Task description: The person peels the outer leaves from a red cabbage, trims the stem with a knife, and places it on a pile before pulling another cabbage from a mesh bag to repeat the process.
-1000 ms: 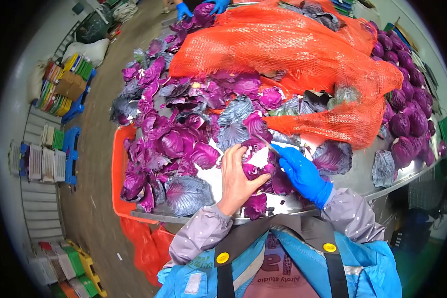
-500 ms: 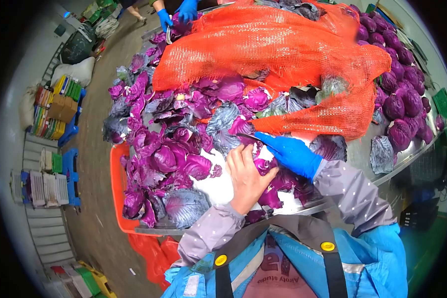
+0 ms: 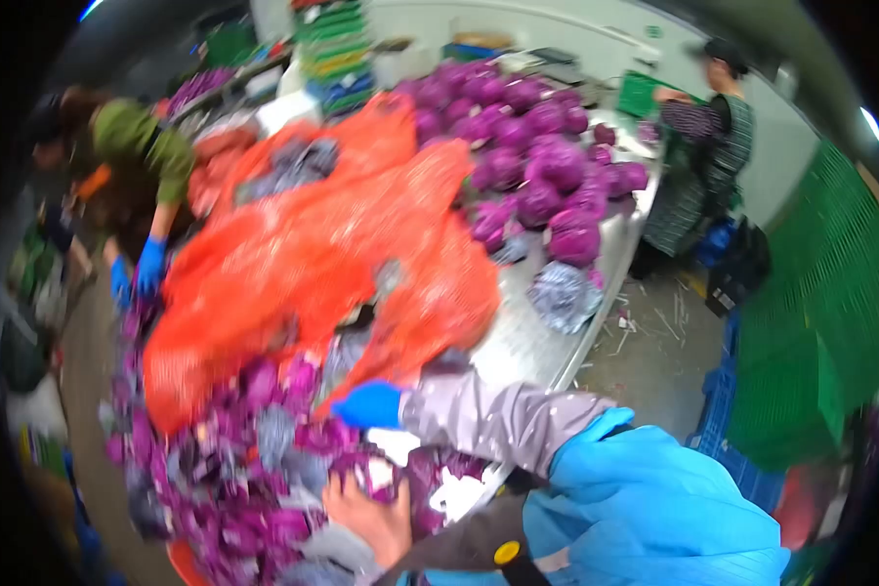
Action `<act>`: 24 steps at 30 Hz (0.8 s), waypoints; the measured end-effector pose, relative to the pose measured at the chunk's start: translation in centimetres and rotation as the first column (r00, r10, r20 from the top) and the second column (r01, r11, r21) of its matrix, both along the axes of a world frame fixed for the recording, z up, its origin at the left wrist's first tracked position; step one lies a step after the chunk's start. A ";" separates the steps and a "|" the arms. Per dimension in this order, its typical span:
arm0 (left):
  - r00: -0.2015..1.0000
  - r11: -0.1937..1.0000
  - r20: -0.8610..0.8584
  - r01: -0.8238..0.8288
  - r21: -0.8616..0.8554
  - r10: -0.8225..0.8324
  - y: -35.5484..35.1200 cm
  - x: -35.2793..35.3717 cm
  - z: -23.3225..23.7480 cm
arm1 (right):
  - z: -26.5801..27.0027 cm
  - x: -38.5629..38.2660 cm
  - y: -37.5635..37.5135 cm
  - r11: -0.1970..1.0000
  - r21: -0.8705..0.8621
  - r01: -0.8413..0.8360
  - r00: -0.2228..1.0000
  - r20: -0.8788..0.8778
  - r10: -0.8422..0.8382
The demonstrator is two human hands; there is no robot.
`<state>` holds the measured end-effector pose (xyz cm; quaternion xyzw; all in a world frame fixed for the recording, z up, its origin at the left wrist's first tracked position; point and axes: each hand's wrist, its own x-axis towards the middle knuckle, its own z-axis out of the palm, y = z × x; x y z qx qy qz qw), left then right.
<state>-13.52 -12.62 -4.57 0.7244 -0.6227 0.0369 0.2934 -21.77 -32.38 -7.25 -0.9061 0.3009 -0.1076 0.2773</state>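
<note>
My bare left hand (image 3: 369,516) holds a red cabbage (image 3: 379,475), fingers and thumb spread around it; a pale cut patch shows on its top. My right hand (image 3: 369,405), in a blue glove, is closed just above and beyond it, apart from the cabbage. A small knife was in that hand a moment earlier; blur hides its blade now. Loose purple cabbage leaves (image 3: 234,498) are heaped left of my hands. A large orange mesh sack (image 3: 303,264) lies over the leaves beyond them.
Whole red cabbages (image 3: 547,166) are piled at the far end of the metal table (image 3: 527,342). A co-worker in green sleeves (image 3: 156,146) leans in with blue-gloved hands at left. Another person (image 3: 703,146) stands at back right, near stacked green crates (image 3: 791,332).
My view has swung to the right, bringing the cabbage pile, the crates and another person into view. My right hand has drawn away from the cabbage, while my left stays on it.
</note>
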 end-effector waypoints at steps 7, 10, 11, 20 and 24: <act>0.967 0.970 -0.131 -0.231 -0.079 0.219 0.6 2.0 0.4 | -0.1 0.0 2.5 0.981 0.173 0.084 0.980 0.165 -0.113; 0.975 0.974 -0.070 -0.217 -0.069 0.212 0.7 1.7 0.4 | 3.0 -0.5 5.0 0.904 0.405 0.137 0.968 0.137 -0.209; 0.975 0.975 -0.072 -0.213 -0.066 0.209 0.8 1.6 0.6 | 3.4 -0.9 5.5 0.903 0.407 0.141 0.968 0.135 -0.213; 0.978 0.978 0.017 -0.208 -0.007 0.208 0.4 0.7 1.4 | 2.2 -1.6 5.7 0.756 0.653 0.042 0.951 0.205 -0.230; 0.976 0.976 0.019 -0.219 -0.001 0.219 0.4 0.6 1.7 | 2.2 -1.9 6.5 0.858 0.510 0.061 0.948 0.238 -0.209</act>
